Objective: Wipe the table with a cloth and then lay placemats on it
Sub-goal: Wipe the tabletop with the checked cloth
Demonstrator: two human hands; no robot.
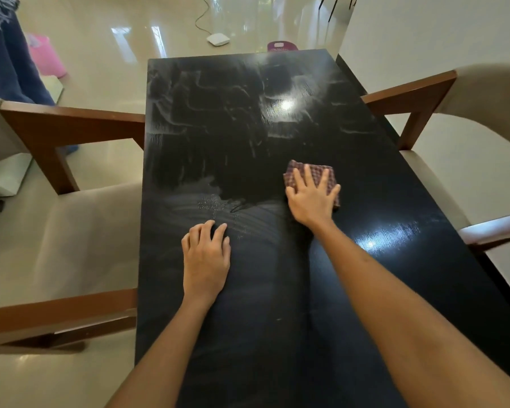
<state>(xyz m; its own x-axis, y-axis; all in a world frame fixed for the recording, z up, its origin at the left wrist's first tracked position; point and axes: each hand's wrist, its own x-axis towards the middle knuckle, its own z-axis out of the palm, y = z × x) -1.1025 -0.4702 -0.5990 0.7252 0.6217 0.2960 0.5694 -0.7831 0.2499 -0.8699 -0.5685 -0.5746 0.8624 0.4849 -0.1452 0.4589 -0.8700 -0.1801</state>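
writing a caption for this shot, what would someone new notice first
The long black table fills the middle of the view, its far half streaked with pale wipe marks. On it, the right hand presses flat on a checked cloth near the table's middle, while the left hand rests on the bare tabletop nearer the left edge. A wooden-armed chair stands at each long side.

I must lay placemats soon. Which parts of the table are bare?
Bare: the far half of the table beyond the cloth, and the right strip by the beige chair. Crowded: the near middle, where the left hand and right hand rest.
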